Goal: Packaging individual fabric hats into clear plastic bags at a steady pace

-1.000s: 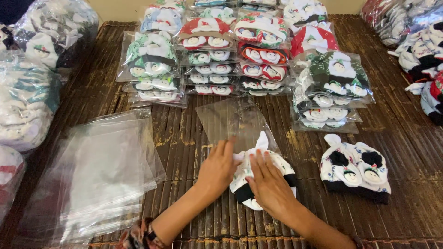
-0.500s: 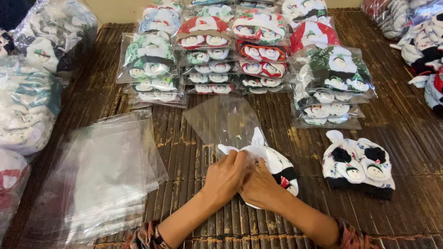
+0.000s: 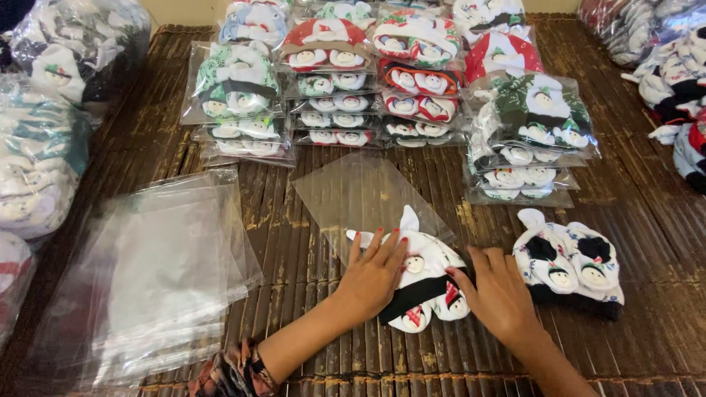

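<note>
A small white baby hat (image 3: 425, 283) with a black band and snowman faces lies on the dark slatted mat, partly inside a clear plastic bag (image 3: 364, 197) that stretches away from me. My left hand (image 3: 373, 273) lies flat on the hat's left side at the bag's mouth. Fingers spread, my right hand (image 3: 500, 292) presses against the hat's right edge. Neither hand closes around anything.
A second stack of white and black hats (image 3: 570, 265) lies just right of my right hand. Loose clear bags (image 3: 158, 272) are piled at the left. Rows of bagged hats (image 3: 331, 95) fill the far side; more bagged bundles (image 3: 40, 147) crowd the left and right edges.
Both hands were bunched together at the hat's near end half a second ago; now they have spread apart, flat on either side of it, and the hat lies lower and more exposed.
</note>
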